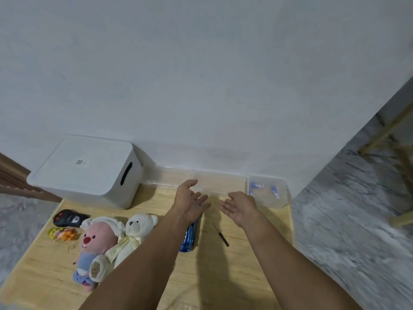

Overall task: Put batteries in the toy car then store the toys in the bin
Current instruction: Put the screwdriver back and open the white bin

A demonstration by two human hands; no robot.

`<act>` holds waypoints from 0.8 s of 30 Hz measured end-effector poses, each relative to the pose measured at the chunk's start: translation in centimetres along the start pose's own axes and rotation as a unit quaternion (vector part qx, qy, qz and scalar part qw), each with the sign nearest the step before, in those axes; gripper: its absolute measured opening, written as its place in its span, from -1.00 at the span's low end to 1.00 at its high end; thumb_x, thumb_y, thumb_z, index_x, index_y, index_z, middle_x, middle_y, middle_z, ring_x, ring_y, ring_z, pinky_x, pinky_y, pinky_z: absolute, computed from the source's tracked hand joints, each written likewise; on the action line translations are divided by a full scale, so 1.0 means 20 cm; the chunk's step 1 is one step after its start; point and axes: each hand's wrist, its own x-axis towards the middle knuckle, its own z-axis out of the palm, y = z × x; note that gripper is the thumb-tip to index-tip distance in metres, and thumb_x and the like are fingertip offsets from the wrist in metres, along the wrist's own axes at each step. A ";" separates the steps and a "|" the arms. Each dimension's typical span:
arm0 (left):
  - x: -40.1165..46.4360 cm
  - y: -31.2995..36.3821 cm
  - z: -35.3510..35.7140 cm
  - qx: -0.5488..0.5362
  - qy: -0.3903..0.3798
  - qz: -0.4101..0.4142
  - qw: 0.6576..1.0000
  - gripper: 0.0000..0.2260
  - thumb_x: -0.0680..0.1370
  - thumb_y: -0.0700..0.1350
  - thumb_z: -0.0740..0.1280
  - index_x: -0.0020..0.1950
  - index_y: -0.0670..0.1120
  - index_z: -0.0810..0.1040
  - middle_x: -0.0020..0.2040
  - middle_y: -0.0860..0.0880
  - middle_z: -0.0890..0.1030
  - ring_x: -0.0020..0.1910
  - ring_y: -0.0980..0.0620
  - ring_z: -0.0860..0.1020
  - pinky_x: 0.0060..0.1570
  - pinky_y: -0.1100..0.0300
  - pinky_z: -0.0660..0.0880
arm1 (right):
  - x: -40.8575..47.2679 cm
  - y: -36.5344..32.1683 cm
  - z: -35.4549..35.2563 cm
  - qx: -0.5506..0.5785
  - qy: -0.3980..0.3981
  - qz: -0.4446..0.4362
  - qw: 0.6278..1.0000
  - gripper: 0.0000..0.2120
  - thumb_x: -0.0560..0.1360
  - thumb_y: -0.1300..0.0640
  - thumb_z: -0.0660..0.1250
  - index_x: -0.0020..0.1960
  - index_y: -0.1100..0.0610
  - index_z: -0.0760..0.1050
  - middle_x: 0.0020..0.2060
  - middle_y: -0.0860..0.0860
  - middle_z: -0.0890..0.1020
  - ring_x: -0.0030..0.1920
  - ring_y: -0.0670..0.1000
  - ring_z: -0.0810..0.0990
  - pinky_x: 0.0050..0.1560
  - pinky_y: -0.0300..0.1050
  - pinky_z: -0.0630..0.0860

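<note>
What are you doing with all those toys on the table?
Nothing is being held yet. The left hand and right hand both reach out open and empty over the wooden table. The pink plush, the white teddy bear and the black toy car lie on the left. A blue battery pack and a small screwdriver lie near the middle. The white bin at the back has its lid on.

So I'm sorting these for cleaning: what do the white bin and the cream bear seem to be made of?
White bin: apparently matte opaque plastic, with smooth moulded corners and a cut-out handle.
Cream bear: plush fabric, fuzzy pile, ribbon at the neck.
</note>
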 end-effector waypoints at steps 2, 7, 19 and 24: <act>0.01 -0.01 0.01 -0.010 -0.002 0.002 1.000 -0.30 0.56 -0.09 0.25 0.58 -0.21 -0.05 0.54 -0.23 0.17 0.43 -0.25 0.32 0.36 -0.23 0.31 | 0.01 0.00 0.00 0.029 -0.005 0.010 1.000 -0.81 0.54 0.35 0.23 0.15 0.34 0.41 0.13 0.29 0.52 0.01 0.21 0.63 -0.06 0.05 0.59; 0.03 0.01 0.05 -0.004 0.003 0.009 1.000 -0.36 0.56 -0.08 0.26 0.56 -0.21 0.07 0.52 -0.25 0.20 0.40 -0.26 0.35 0.35 -0.25 0.31 | 0.04 -0.03 0.00 0.063 -0.009 0.011 0.998 -0.81 0.53 0.35 0.24 0.14 0.35 0.43 0.05 0.27 0.55 0.02 0.22 0.63 -0.06 0.04 0.59; 0.08 0.05 -0.04 0.015 0.023 -0.002 1.000 -0.44 0.53 -0.05 0.30 0.46 -0.22 0.25 0.34 -0.19 0.41 0.23 -0.18 0.49 0.10 -0.15 0.47 | 0.03 0.03 0.02 0.051 0.057 -0.021 0.997 -0.83 0.53 0.40 0.21 0.11 0.38 0.46 0.01 0.23 0.59 -0.04 0.18 0.65 -0.18 -0.03 0.60; 0.12 0.07 -0.04 0.056 0.020 -0.005 0.998 -0.53 0.54 -0.05 0.31 0.38 -0.20 0.32 0.25 -0.16 0.43 0.21 -0.18 0.50 0.07 -0.11 0.48 | 0.05 0.17 -0.03 -0.225 0.087 -0.122 0.963 -0.81 0.43 0.26 0.41 0.02 0.16 0.50 -0.16 0.10 0.62 -0.18 0.08 0.63 -0.22 -0.04 0.58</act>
